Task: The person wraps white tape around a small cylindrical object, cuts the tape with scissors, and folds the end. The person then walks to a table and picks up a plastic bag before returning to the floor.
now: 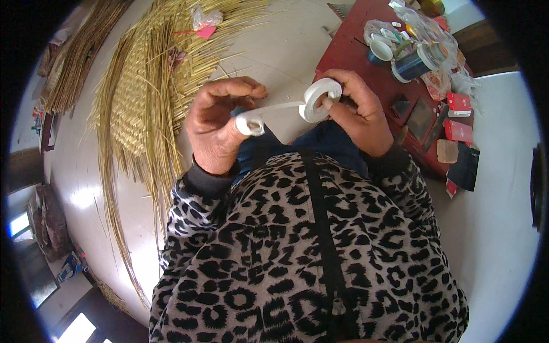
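A roll of white tape (309,107) sits in my right hand (369,117), the thumb pressed into its core and the fingers curled around its far side. From the roll a narrow tape strip (281,107) stretches left to my left hand (213,126). White tape is wound around the left thumb (247,124), covering its tip. The left fingers are bent and held apart from that thumb, with nothing gripped between them. Both hands are raised in front of my body, above my lap.
On the floor at left lies a partly woven straw mat (127,117) with long loose strands. A bundle of stalks (86,57) lies farther left. At right a low red table (357,37) bears a blue jar (413,66), a cup (380,52), plastic bags and red boxes (458,130).
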Motion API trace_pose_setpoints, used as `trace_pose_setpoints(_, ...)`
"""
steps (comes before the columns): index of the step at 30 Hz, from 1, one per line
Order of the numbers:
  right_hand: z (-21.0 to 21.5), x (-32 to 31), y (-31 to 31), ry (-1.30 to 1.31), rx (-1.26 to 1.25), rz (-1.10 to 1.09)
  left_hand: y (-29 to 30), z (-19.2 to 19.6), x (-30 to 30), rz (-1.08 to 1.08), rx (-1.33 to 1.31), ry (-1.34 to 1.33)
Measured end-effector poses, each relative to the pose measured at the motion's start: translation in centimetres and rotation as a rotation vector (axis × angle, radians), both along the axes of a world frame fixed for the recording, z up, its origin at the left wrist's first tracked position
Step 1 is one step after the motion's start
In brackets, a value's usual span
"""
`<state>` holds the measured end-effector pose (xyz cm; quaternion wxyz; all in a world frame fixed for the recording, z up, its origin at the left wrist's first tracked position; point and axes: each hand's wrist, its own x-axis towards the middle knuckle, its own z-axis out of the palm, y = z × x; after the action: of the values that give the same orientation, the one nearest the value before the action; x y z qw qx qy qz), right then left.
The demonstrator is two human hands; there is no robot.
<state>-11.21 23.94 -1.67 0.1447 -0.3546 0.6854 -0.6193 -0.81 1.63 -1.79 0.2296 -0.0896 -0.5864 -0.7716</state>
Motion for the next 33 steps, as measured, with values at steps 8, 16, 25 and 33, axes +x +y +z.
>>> trace_pose_setpoints(8, 0.6, -1.3, 0.4, 0.212, 0.055, -0.043, -0.9, -0.5, 1.5, 0.210, -0.504, 0.088)
trace_pose_setpoints(16, 0.2, -2.0, -0.2, 0.250, 0.099, -0.044, -0.2, 0.5, 1.6, 0.101, -0.542, 0.207)
trace_pose_setpoints(25, 2.9, -3.8, -0.8, 0.301, 0.024, -0.008, -0.3, 0.2, 1.5, 0.082, -0.652, 0.157)
trace_pose_setpoints(33, 7.5, -3.3, -3.1, -0.099, -0.145, 0.121, -0.4, -0.7, 0.9, 0.053, -0.679, 0.103)
